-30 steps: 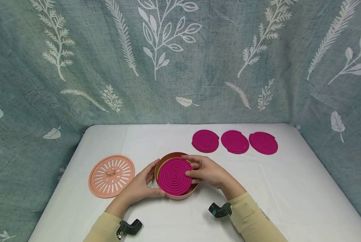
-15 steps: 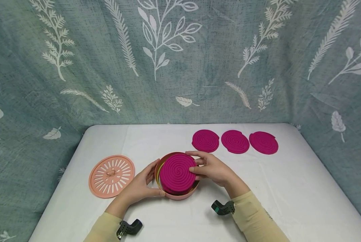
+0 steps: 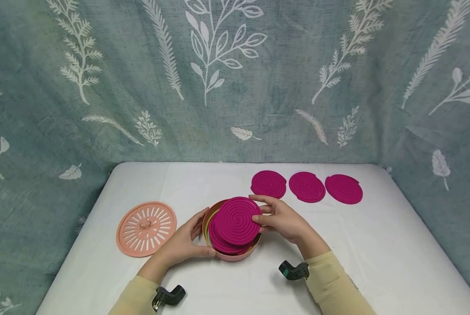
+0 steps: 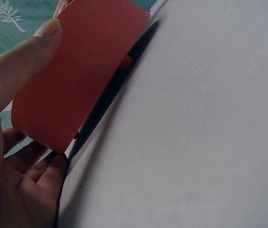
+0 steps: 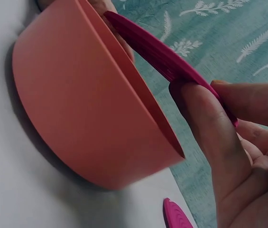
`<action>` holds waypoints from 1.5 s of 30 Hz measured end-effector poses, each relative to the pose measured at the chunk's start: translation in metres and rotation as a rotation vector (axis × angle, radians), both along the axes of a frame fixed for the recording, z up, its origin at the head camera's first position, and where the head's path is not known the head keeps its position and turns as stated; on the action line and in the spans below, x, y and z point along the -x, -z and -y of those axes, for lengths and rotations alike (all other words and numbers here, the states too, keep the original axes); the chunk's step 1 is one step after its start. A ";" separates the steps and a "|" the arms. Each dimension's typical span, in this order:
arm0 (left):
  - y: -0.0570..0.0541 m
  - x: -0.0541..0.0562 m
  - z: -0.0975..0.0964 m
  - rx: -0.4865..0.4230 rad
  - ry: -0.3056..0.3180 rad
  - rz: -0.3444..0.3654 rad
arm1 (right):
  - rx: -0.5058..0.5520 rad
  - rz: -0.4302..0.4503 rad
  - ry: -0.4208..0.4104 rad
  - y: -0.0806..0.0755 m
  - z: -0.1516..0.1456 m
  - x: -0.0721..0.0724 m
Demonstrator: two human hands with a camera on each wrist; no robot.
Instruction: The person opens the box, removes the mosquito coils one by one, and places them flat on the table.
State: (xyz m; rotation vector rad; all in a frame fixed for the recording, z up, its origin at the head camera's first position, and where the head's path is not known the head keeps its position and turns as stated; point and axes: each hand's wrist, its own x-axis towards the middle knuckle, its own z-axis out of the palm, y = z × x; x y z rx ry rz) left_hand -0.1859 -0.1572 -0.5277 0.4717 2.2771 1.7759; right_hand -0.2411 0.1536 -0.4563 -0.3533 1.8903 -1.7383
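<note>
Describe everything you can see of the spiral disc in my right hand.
The spiral disc is thin, round and magenta, with a coiled ridge pattern over its face; it looks like rubber or silicone. The right hand pinches its edge between thumb and fingers. It is tilted over the open coral container, partly covering another magenta disc. Whether its far edge touches anything is unclear.

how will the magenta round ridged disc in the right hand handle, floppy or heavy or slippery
The magenta, round, rubbery-looking disc is probably fairly stiff: pinched at one edge by the right hand, it shows little sag. Being thin, it seems light. Its spiral ridges may resist slipping.
</note>
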 end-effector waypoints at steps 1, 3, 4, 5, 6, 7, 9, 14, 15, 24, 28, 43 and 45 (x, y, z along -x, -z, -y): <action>-0.001 0.000 0.000 0.004 -0.002 -0.001 | 0.000 -0.003 0.009 0.000 -0.002 0.001; -0.001 0.000 0.000 0.008 -0.002 0.002 | 0.007 -0.007 0.020 -0.001 -0.007 0.002; -0.002 0.000 0.000 0.009 -0.002 0.004 | 0.012 -0.007 0.023 -0.002 -0.009 0.002; -0.002 0.000 0.000 0.008 -0.002 0.007 | 0.016 -0.007 0.026 -0.002 -0.011 0.003; -0.002 0.000 0.000 0.007 -0.002 0.010 | 0.022 -0.006 0.029 -0.003 -0.014 0.003; -0.002 0.000 0.000 0.006 -0.002 0.012 | 0.028 -0.007 0.033 -0.003 -0.016 0.004; -0.001 0.000 0.000 0.007 -0.004 0.015 | 0.034 -0.011 0.044 -0.005 -0.021 0.005; -0.001 0.000 0.000 0.020 -0.014 0.017 | 0.044 -0.026 0.095 -0.004 -0.034 0.007; 0.000 0.000 -0.001 0.020 -0.015 0.017 | 0.046 -0.028 0.104 -0.004 -0.037 0.007; 0.000 0.001 -0.001 0.014 -0.014 0.016 | 0.069 -0.034 0.139 -0.001 -0.056 0.010; -0.001 0.001 -0.001 0.020 -0.017 0.020 | 0.105 -0.026 0.139 0.002 -0.064 0.012; 0.000 0.000 -0.001 0.015 -0.015 0.019 | 0.177 0.006 0.232 0.009 -0.106 0.021; -0.001 0.000 -0.001 0.021 -0.019 0.019 | 0.175 0.007 0.236 0.009 -0.110 0.021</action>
